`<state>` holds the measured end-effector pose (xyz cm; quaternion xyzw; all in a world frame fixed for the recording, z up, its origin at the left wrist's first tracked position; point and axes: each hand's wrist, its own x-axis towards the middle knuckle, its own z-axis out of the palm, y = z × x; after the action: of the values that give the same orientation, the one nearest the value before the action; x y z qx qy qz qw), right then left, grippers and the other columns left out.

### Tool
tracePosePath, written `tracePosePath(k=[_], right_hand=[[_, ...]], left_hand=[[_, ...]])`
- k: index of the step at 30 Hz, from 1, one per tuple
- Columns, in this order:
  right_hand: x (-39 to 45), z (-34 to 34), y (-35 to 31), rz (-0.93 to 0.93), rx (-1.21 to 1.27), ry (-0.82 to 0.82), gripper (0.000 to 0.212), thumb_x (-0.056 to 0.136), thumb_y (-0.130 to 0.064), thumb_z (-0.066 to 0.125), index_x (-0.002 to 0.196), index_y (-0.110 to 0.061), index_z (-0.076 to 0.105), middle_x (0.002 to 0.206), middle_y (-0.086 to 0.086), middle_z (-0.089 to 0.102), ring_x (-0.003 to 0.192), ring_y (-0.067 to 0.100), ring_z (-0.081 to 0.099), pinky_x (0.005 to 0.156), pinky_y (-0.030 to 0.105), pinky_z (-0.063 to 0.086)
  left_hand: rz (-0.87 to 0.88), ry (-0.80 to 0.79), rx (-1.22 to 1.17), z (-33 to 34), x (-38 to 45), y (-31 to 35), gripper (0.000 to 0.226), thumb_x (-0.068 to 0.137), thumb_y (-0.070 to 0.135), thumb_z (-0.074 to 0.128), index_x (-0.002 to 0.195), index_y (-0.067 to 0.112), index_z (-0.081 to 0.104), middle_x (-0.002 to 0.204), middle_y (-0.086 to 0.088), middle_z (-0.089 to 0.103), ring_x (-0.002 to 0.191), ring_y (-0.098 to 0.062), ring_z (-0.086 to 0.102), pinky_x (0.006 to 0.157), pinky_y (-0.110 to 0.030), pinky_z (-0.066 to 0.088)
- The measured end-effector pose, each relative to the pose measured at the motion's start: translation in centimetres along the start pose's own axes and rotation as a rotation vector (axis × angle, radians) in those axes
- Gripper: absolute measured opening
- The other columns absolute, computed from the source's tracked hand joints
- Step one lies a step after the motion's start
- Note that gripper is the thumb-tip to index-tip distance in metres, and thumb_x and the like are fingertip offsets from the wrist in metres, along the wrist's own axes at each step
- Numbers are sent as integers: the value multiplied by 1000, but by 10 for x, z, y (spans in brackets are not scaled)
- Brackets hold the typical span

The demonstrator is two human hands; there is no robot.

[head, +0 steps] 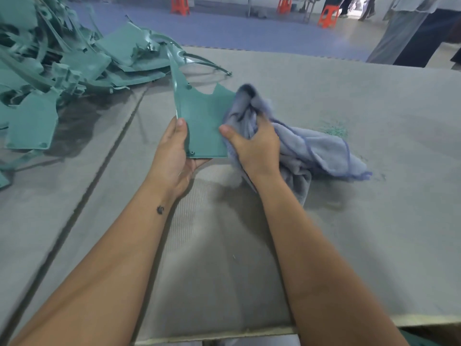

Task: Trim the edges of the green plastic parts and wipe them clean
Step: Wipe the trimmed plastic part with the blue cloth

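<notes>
Head view: left hand [174,151] pinches the green part [202,126] upright, thumb on its face; right hand's [254,143] fingers bunch the blue cloth [311,151] against the part's right edge. Better to grip firmly and wipe toward the notched top.

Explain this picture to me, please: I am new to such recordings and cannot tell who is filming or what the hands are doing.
There is no machine here. A person wears a camera on the head, so the single picture looks forward and down along their own bare arms. The left hand holds a flat green plastic panel by its near left corner, thumb on top. The right hand grips a bunched pale blue cloth towel against the panel's right edge, apparently wiping it. Under both lies a grey padded table. At far left sits a heap of similar green plastic parts. Orange plastic stools stand on the floor beyond.
</notes>
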<state>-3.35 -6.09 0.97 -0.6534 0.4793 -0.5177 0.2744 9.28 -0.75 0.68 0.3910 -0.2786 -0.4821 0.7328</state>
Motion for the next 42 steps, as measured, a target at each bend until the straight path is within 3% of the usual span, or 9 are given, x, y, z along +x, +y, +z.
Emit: tracePosePath(k=[2, 6, 11, 14, 18, 24, 33, 39, 42], right_hand=[[0, -4, 1, -5, 0, 50, 27, 84, -38, 69, 78, -17, 54, 67, -8, 54, 65, 9, 49, 66, 29, 41], [4, -7, 2, 36, -13, 95, 45, 96, -35, 54, 59, -22, 32, 52, -10, 37, 49, 4, 35, 54, 24, 28], [15, -28, 0, 280, 281, 277, 30, 100, -34, 48, 75, -19, 55, 68, -10, 59, 61, -2, 58, 51, 7, 44], [16, -41, 2, 493, 574, 94, 23, 94, -36, 55, 94, -14, 60, 69, -6, 53, 76, 6, 59, 45, 14, 43], [4, -26, -3, 305, 442, -205, 31, 88, -18, 67, 114, -6, 54, 94, 3, 60, 92, 2, 56, 71, 6, 43], [10, -19, -3, 167, 148, -39, 37, 94, -17, 58, 62, -14, 40, 56, -7, 40, 50, -1, 37, 54, 16, 34], [15, -40, -4, 477, 526, 67, 31, 97, -53, 39, 99, -29, 59, 86, -10, 63, 74, 0, 59, 61, 11, 47], [-3, -10, -14, 204, 353, -184, 21, 99, -3, 44, 117, -14, 49, 94, -8, 56, 82, -9, 56, 75, 6, 42], [-17, 9, -17, 132, 304, -296, 36, 98, -5, 45, 134, -2, 43, 122, 14, 55, 113, 17, 55, 100, 32, 44]], left_hand=[[-8, 0, 22, 0, 0, 0, 32, 106, 29, 30, 118, 18, 58, 109, -5, 73, 100, -25, 70, 69, -39, 59], [-12, -14, 54, 1, -2, -1, 33, 106, 31, 31, 119, 17, 58, 109, -2, 73, 100, -24, 70, 69, -40, 59], [-26, 1, 5, 0, -1, 0, 34, 106, 29, 31, 126, 17, 56, 117, -6, 70, 104, -25, 69, 72, -40, 59], [-10, 45, -31, -2, 1, 3, 35, 107, 30, 28, 124, 19, 55, 116, -4, 70, 105, -24, 68, 73, -39, 59], [-3, 39, -56, 0, 1, 3, 40, 107, 33, 24, 130, 15, 51, 115, -6, 70, 103, -24, 69, 72, -37, 59], [-41, 25, -44, 5, 0, 1, 34, 107, 30, 26, 117, 22, 57, 108, 0, 73, 101, -23, 70, 69, -38, 59], [-15, 144, -104, -1, 1, 6, 29, 107, 23, 32, 109, 19, 60, 94, 1, 74, 80, -16, 72, 58, -28, 56], [-74, 114, 133, 9, -6, -3, 27, 103, 10, 34, 112, 34, 40, 92, -4, 54, 52, -7, 48, 36, -15, 32], [-46, 22, 260, 14, -8, -8, 20, 104, 13, 36, 107, 22, 54, 111, -17, 60, 71, -19, 63, 50, -26, 50]])
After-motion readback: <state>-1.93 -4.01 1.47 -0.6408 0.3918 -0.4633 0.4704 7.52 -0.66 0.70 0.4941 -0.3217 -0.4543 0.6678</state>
